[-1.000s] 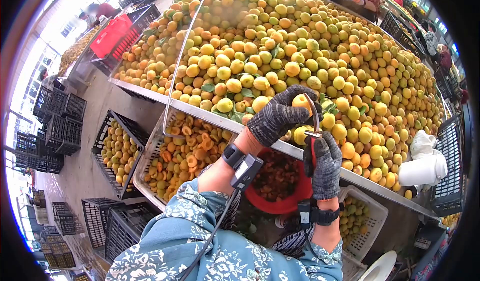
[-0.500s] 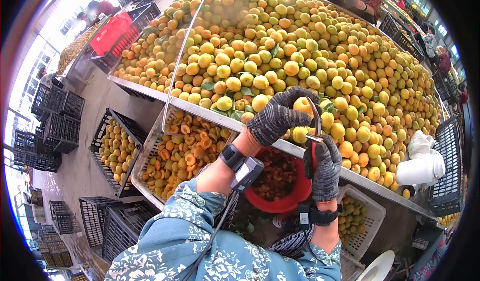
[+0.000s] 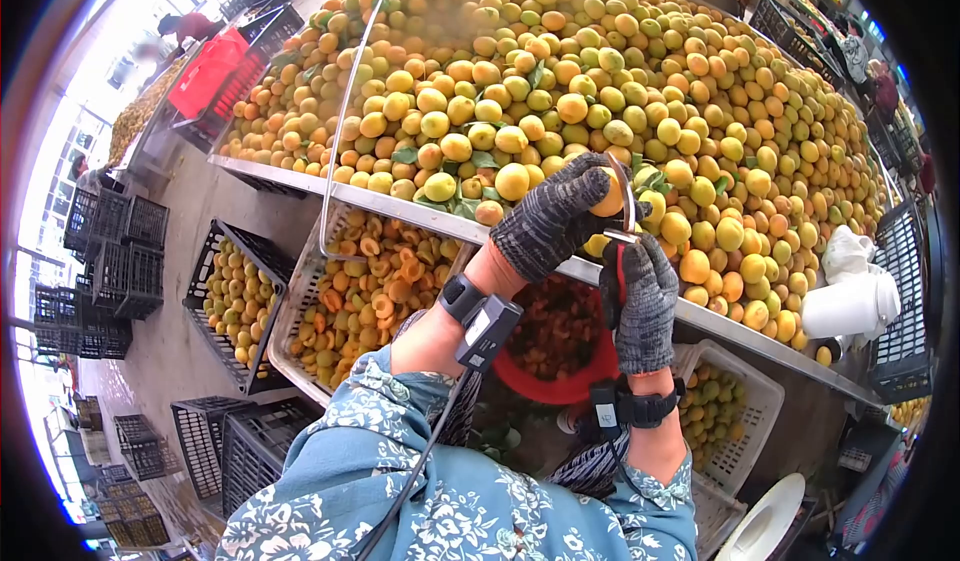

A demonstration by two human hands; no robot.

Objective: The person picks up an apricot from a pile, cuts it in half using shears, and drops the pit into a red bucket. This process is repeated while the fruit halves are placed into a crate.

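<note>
My left hand (image 3: 555,219), in a dark grey knitted glove, is closed around a yellow-orange apricot (image 3: 607,201) over the near edge of the heap. In my right hand (image 3: 646,306), gloved the same way, is a red-handled cutting tool (image 3: 627,223) with a curved metal blade pointing up. The blade lies against the right side of the apricot, overlapping it in this view. Below both hands stands a red tub (image 3: 545,389) with dark reddish-brown bits in it. Behind them spreads a large heap of whole apricots (image 3: 640,91) with some green leaves.
The metal-edged table (image 3: 400,208) slants across in front of me. Left of my arms is a pale crate (image 3: 285,346) of cut apricots, beside a black crate (image 3: 200,316) of whole ones. A white crate (image 3: 765,411) sits lower right; a white container (image 3: 850,304) stands at right.
The view has shifted slightly. Both hands have moved a little upward in the picture, still gripping the apricot and the tool, with the blade still beside the fruit.
</note>
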